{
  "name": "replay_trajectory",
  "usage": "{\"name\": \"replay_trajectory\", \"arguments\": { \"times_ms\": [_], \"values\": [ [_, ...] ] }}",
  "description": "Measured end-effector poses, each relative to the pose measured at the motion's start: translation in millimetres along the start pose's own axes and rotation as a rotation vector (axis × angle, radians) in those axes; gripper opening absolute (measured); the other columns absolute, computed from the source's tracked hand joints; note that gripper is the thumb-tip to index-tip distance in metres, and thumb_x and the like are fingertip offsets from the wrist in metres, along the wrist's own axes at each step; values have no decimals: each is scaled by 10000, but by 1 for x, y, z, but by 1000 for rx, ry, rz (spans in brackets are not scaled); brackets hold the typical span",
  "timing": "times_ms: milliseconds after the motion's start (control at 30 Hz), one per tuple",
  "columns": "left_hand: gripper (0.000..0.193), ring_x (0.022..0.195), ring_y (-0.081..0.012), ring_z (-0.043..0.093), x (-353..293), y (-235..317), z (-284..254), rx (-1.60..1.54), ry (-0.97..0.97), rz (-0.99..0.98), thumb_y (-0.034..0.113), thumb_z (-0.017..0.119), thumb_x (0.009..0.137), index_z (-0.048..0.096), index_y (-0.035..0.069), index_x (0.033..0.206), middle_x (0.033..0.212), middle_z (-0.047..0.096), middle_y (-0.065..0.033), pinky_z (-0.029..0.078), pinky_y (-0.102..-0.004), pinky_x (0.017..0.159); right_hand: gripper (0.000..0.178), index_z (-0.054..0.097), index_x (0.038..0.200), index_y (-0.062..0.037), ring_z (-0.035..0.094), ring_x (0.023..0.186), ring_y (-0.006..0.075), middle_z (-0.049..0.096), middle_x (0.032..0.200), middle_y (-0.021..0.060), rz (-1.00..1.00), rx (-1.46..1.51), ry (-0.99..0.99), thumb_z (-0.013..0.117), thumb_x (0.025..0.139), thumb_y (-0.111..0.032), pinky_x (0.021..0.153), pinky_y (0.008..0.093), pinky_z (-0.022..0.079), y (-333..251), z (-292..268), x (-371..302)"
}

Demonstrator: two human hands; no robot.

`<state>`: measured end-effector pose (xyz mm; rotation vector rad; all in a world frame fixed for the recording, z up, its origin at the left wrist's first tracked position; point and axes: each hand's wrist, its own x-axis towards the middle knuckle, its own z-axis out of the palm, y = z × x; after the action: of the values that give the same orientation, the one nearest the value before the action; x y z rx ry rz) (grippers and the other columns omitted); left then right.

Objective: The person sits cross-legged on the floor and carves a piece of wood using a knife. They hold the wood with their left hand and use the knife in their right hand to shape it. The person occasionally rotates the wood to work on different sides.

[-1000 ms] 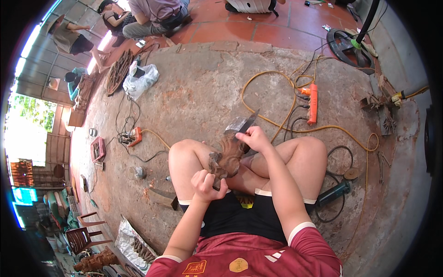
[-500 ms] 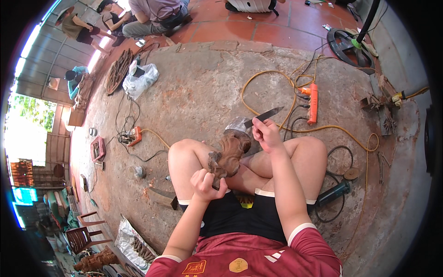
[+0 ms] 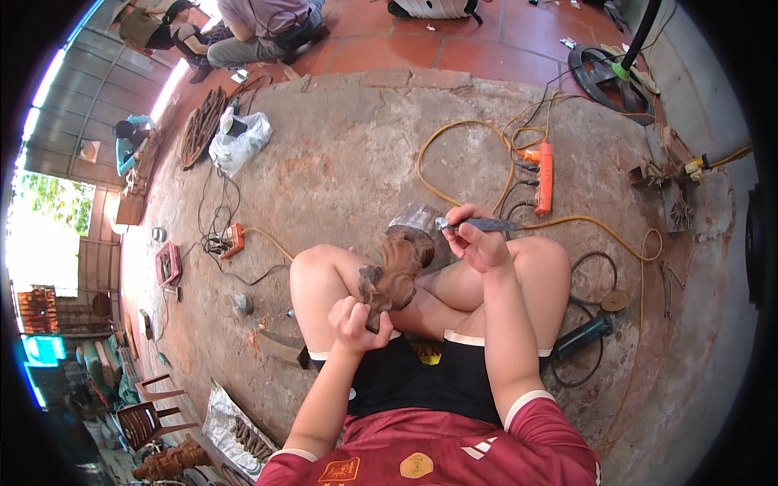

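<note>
Two bare hands work at a brown carved wooden piece (image 3: 395,271), which slants over the person's crossed legs (image 3: 442,304). At the carving's near end, the left hand (image 3: 358,326) has its fingers curled in and closed on the wood, with the thumb bent along the lower edge. Just right of the carving's far end, the right hand (image 3: 480,239) pinches a slim grey blade-like tool (image 3: 496,224) between thumb and fingers, with the remaining fingers folded. The tool lies nearly crosswise, its shiny end beside the pale, plastic-looking top (image 3: 414,217) of the carving; I cannot tell whether they touch.

Well to the carving's right, beyond it, sits an orange power strip (image 3: 545,180) with dark plugs and a looped yellow cable (image 3: 604,223). Nearer the body and right of the carving lies a dark green cylindrical tool (image 3: 583,336). To the carving's left are a small jar (image 3: 238,304) and an orange socket box (image 3: 232,241); farther beyond it, a clear plastic bag (image 3: 243,147).
</note>
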<state>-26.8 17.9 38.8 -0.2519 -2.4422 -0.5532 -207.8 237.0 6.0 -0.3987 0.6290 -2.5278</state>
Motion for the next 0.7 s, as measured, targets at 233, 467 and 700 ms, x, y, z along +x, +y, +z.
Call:
{"name": "replay_trajectory", "arguments": {
  "times_ms": [233, 467, 700],
  "values": [
    [248, 476, -267, 428, 1, 1, 0, -22, 12, -21, 135, 704, 617, 478, 43, 664, 579, 419, -102, 349, -365, 460, 175, 608, 1065, 12, 572, 655, 106, 622, 845, 87, 130, -116, 45, 632, 893, -12, 552, 225, 471, -5, 9, -2],
    [248, 464, -259, 441, 1, 0, 1, -11, 14, -16, 147, 721, 601, 498, 58, 664, 575, 428, -81, 353, -353, 441, 227, 610, 1103, 21, 581, 654, 93, 637, 818, 65, 173, -307, 55, 663, 888, -32, 568, 214, 481, 2, 7, 0],
    [256, 471, -264, 423, 3, 6, 1, -11, -1, -19, 142, 712, 612, 479, 49, 665, 579, 422, -96, 346, -356, 458, 259, 650, 1108, 39, 586, 665, 89, 649, 810, 61, 224, -376, 14, 710, 875, -59, 603, 237, 496, 9, 4, 2]
  ]
}}
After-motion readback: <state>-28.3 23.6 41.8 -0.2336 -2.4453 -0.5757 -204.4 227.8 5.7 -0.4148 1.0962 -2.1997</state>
